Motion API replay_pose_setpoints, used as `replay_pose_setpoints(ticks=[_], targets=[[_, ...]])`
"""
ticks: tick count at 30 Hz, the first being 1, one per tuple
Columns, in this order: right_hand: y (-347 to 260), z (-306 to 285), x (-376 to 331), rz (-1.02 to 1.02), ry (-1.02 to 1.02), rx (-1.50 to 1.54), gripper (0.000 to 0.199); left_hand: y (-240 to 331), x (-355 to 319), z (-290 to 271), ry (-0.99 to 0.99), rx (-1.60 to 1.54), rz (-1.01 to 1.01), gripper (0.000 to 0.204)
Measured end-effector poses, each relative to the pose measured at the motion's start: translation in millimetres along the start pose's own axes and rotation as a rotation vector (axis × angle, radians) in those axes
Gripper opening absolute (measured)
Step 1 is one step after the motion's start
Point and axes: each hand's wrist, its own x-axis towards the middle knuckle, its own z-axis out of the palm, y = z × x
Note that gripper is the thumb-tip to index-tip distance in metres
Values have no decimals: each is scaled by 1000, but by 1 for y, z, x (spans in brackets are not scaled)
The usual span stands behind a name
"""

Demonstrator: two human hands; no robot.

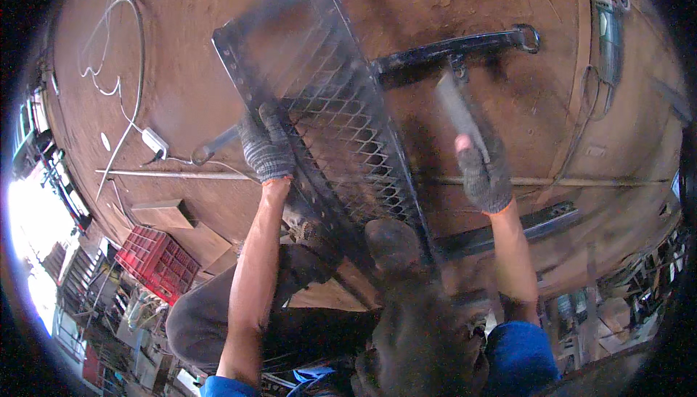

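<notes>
A long black metal frame with diamond mesh [348, 132] lies tilted in front of me, its near end by my knees. My left hand [267, 143], in a grey knit glove, is closed on the frame's left rail. On the other side, my right hand [485, 176], gloved too with a bare thumb tip, grips a flat grey bar [459, 110]. That bar is smeared by motion, so its exact kind cannot be made out. It is held up to the right of the frame, apart from it.
Beyond the right hand lies a black metal bar [465, 47] with a looped end; another dark bar [508, 231] is nearer. A corded green power tool [608, 41] lies far right. At left are a white cable box [154, 143], a thin rod [170, 174] and a red crate [156, 263].
</notes>
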Motion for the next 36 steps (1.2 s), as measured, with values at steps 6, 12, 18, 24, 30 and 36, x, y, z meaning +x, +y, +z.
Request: replay_pose_setpoints(ticks=[6, 12, 18, 24, 30, 36], targets=[[21, 13, 72, -369, -69, -982, 68, 10, 0, 0, 0, 7, 26, 42], [35, 64, 89, -333, -174, -1159, 74, 1, -1, 2, 13, 6, 49, 41], [26, 76, 79, -312, -165, -1292, 61, -2, 3, 0, 28, 14, 45, 39], [27, 77, 86, -340, -123, -1336, 56, 28, 6, -14, -95, 99, -48, 42], [18, 79, 80, -235, -156, -1373, 60, 19, 2, -11, -80, 181, 20, 35], [30, 77, 66, -290, -122, -1314, 61, 10, 2, -9, -20, 149, 32, 46]])
